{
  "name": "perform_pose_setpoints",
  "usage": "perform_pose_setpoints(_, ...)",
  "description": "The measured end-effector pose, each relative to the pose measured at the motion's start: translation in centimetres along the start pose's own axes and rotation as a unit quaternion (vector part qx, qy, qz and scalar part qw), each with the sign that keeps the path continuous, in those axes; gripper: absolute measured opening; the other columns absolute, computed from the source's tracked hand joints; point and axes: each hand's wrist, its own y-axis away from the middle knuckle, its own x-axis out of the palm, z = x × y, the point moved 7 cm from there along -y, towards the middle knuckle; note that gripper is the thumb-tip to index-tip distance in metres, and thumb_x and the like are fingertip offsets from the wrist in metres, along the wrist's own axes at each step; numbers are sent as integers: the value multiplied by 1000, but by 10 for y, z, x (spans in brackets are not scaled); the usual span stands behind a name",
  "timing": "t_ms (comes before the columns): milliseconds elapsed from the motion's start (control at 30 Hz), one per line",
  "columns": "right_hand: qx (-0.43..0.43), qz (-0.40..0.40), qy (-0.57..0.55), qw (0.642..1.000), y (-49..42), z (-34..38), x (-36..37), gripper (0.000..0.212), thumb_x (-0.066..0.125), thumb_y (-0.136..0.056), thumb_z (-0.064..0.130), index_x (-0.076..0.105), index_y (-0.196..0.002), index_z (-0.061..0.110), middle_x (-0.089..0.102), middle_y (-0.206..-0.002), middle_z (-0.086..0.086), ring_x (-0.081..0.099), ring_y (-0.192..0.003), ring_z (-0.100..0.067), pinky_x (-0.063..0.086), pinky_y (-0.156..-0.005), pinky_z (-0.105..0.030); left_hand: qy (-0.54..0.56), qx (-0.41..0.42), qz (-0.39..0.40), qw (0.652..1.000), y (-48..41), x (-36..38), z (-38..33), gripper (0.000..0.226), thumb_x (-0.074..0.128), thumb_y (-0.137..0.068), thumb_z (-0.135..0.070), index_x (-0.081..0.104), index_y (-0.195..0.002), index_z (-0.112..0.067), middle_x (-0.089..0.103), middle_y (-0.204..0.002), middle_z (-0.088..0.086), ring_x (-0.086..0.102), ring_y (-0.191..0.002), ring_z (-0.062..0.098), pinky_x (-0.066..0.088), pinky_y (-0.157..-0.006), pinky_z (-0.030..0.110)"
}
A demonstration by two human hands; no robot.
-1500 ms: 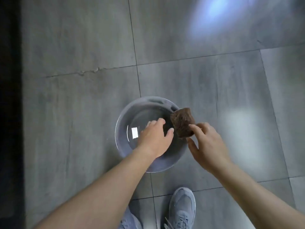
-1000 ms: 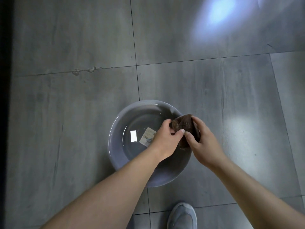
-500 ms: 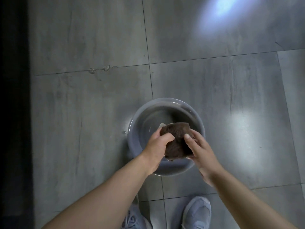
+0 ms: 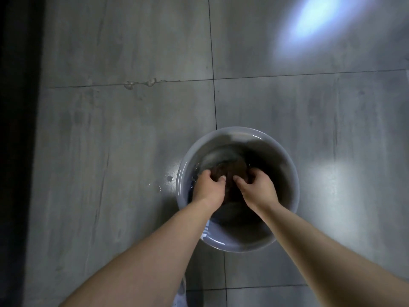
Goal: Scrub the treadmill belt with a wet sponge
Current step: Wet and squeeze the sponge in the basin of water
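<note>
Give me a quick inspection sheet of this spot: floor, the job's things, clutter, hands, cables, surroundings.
Surface: grey tiled floor; a chipped joint line beyond the basin.
Job's things: brown sponge down in the water of a round basin.
Clutter: a few water drops on the tiles just left of the basin.
Grips: left hand and right hand both curled round the sponge inside the basin.
Cables: nothing seen.
Surroundings: dark strip along the left edge, too dim to identify; bright light patches on the tiles.
</note>
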Motion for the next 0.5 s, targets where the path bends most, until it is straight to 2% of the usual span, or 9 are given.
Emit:
perform_pose_setpoints(133,14,-8,19,1000,-14,-9,6,37,75,-89,33,66,-118,11,71,-107,-6,65,-107,-28,41,-80,-26,-36,-14,-39,998,-12,1,4,30,72,-92,-35,69,-111,-12,74,-111,7,68,-107,31,52,-91,33)
perform_pose_setpoints(300,-11,-13,47,999,-13,0,7,40,75,-89,34,65,-123,15,72,-115,-4,65,-112,-26,48,-89,-30,-81,3,-49,995,-5,-5,-8,28,71,-90,-36,71,-109,-15,74,-111,7,68,-107,33,51,-85,32)
perform_pose_setpoints(400,-15,10,40,999,-13,0,8,39,74,-89,32,65,-122,14,72,-112,-4,66,-111,-26,47,-90,-28,-9,-6,-20,1000,0,-5,-6,27,73,-91,-35,72,-108,-14,76,-106,7,71,-101,29,55,-86,32)
perform_pose_setpoints(500,-4,47,-47,998,-11,-3,1,19,75,-89,29,68,-103,18,73,-94,0,70,-93,-21,52,-81,-29,96,-18,5,995,5,-4,-4,23,68,-96,-34,68,-104,-13,74,-102,12,70,-93,30,56,-87,41)
